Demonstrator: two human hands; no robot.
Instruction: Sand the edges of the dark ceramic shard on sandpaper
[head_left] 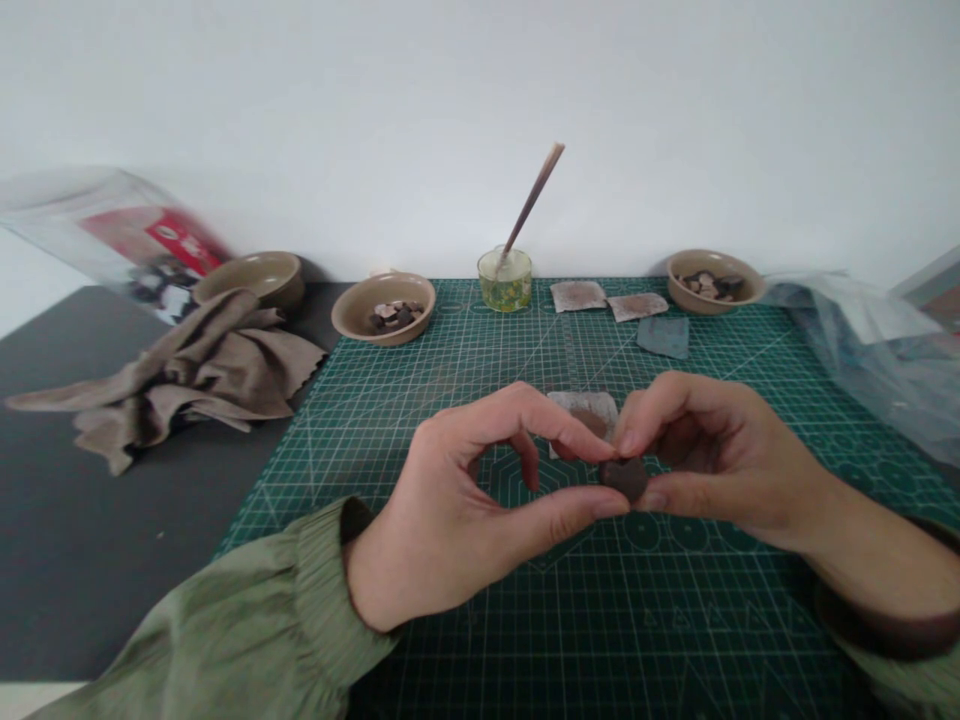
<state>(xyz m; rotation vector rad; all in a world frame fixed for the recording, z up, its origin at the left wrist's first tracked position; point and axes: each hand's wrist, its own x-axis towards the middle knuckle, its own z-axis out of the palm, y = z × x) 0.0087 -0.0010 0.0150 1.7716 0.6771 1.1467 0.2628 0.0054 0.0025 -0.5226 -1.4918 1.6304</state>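
Note:
Between the fingertips of both hands is a small dark brown piece (624, 480), rounded and flat-faced; its material I cannot tell for sure. My left hand (480, 490) pinches it from the left with thumb and forefinger. From the right, my right hand (712, 460) grips the same piece between thumb and fingers. Both hands hover over the green cutting mat (450, 400). Just behind them lies a pale sanding sheet (581, 408) with brown dust on it, partly covered by my fingers.
Bowls of brown chips stand at the back left (352, 320) and back right (679, 292). A glass cup (506, 285) holds a stick. Dusty sheets (577, 296) and a grey sheet (664, 337) lie nearby. Left are a brown cloth (202, 370), another bowl (277, 275) and plastic bag; more plastic (862, 340) lies right.

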